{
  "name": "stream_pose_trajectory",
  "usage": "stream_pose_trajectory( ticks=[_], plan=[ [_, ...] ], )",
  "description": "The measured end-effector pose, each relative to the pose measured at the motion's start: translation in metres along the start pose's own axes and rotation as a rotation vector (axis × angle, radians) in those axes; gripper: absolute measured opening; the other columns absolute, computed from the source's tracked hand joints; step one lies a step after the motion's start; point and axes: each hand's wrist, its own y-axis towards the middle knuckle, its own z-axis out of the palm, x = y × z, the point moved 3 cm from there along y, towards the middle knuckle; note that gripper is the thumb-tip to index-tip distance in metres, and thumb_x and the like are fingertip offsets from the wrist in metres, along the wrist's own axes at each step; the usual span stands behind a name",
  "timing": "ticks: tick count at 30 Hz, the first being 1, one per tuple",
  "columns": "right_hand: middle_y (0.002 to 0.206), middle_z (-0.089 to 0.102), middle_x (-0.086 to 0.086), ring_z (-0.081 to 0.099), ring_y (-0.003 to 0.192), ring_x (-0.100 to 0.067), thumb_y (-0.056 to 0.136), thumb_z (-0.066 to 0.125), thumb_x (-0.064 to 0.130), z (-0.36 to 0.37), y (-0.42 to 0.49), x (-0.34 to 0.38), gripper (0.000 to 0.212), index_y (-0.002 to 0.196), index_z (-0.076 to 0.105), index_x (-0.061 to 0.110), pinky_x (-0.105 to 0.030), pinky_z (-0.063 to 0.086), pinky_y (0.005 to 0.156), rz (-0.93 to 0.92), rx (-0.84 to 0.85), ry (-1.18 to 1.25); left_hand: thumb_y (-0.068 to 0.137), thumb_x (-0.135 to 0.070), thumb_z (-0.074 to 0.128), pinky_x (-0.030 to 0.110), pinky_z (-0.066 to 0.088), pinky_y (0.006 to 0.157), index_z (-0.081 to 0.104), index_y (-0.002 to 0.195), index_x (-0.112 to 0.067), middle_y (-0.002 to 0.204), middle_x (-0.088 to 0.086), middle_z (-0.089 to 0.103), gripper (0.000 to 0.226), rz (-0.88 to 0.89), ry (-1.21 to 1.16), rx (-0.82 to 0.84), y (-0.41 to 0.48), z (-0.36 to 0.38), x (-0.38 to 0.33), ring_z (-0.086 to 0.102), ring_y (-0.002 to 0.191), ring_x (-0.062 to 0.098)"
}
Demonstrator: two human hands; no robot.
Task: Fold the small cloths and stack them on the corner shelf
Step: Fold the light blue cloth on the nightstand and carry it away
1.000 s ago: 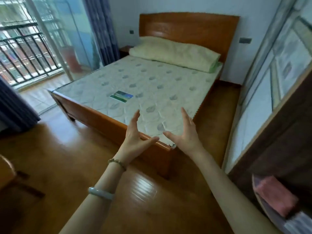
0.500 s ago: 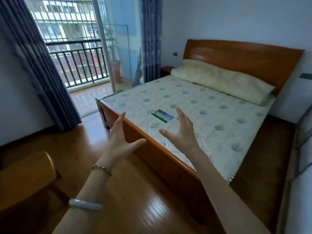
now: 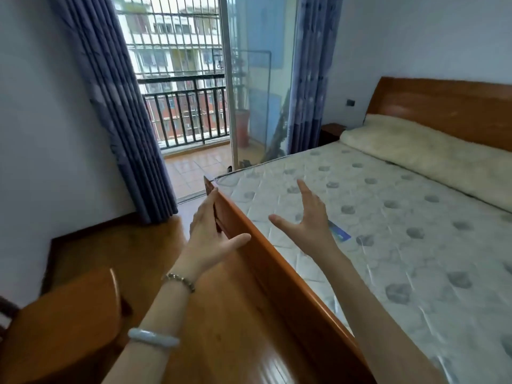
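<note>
No small cloths and no corner shelf appear in the head view. My left hand (image 3: 212, 239) is held out in front of me, fingers apart and empty, over the wooden footboard (image 3: 266, 261) of the bed. My right hand (image 3: 310, 225) is also spread and empty, raised above the bare quilted mattress (image 3: 401, 217). The palms face each other, roughly a hand's width apart. Two bracelets sit on my left forearm.
A long pale pillow (image 3: 415, 153) lies against the wooden headboard (image 3: 443, 106). A small blue-green label (image 3: 339, 232) sits on the mattress. A wooden chair (image 3: 63, 322) stands at lower left on the glossy wood floor. Blue curtains (image 3: 116, 106) frame an open glass balcony door (image 3: 257, 87).
My view has swung left: the cabinet and pink cloth on the right have gone out of sight, the balcony door and chair have come in. Both hands stay raised, spread and empty.
</note>
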Motion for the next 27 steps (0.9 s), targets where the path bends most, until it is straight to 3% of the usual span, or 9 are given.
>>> stream_pose_trajectory(
  ticks=[10, 18, 22, 27],
  plan=[
    [0.154, 0.026, 0.003, 0.022, 0.141, -0.017, 0.075, 0.071, 0.055, 0.145, 0.171, 0.032, 0.094, 0.149, 0.017, 0.031, -0.042, 0.018, 0.116, -0.166, 0.105, -0.015, 0.069, -0.051, 0.078, 0.047, 0.019, 0.118, 0.001, 0.148, -0.040, 0.158, -0.017, 0.004, 0.111, -0.150, 0.064, -0.059, 0.142, -0.045, 0.126, 0.007, 0.146, 0.015],
    [0.153, 0.029, 0.002, 0.024, 0.140, -0.018, 0.076, 0.072, 0.052, 0.290, 0.315, 0.065, 0.090, 0.148, 0.021, 0.032, -0.044, 0.020, 0.116, -0.128, 0.113, 0.043, 0.069, -0.056, 0.076, 0.045, 0.016, 0.118, -0.003, 0.147, -0.043, 0.156, -0.022, 0.001, 0.111, -0.133, 0.076, -0.025, 0.297, -0.094, 0.263, 0.006, 0.145, 0.011],
    [0.149, 0.034, 0.000, 0.026, 0.138, -0.017, 0.075, 0.074, 0.050, 0.345, 0.385, 0.089, 0.093, 0.149, 0.025, 0.024, -0.038, 0.019, 0.114, -0.116, 0.073, 0.086, 0.071, -0.050, 0.076, 0.036, 0.011, 0.116, -0.002, 0.149, -0.037, 0.157, -0.018, 0.002, 0.111, -0.069, 0.075, -0.021, 0.378, -0.124, 0.308, 0.004, 0.133, -0.003],
    [0.151, 0.032, 0.000, 0.022, 0.137, -0.013, 0.075, 0.075, 0.046, 0.408, 0.460, 0.098, 0.093, 0.149, 0.023, 0.026, -0.032, 0.017, 0.111, -0.110, 0.080, 0.078, 0.073, -0.049, 0.076, 0.035, 0.009, 0.116, -0.002, 0.149, -0.037, 0.157, -0.017, 0.002, 0.110, -0.054, 0.070, 0.007, 0.456, -0.142, 0.364, 0.002, 0.131, -0.004]
  ],
)
